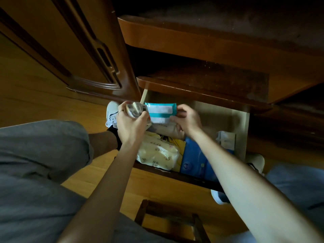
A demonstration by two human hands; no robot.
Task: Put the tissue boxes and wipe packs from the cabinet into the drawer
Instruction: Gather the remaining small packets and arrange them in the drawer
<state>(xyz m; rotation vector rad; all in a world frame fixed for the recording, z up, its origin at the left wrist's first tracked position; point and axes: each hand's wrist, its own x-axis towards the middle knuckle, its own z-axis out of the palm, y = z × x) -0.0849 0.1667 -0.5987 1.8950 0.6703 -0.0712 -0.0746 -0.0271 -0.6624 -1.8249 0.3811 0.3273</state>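
The drawer point(244, 120) stands pulled out below the cabinet shelves. My left hand point(130, 124) grips a small grey-and-white pack point(135, 109) over the drawer's far left corner. My right hand point(188, 121) pinches the right end of a teal wipe pack point(162, 110) with white labels, held above the drawer's back. Inside the drawer lie a pale yellow tissue pack point(157, 155), a blue pack point(196, 162) partly under my right forearm, and a small white pack point(226, 140) at the right side.
An open cabinet door point(73, 55) hangs at the left. Two dark shelves point(201, 81) jut out above the drawer. My knees frame the view, white shoes sit by the drawer, and a wooden stool point(168, 220) stands on the floor below.
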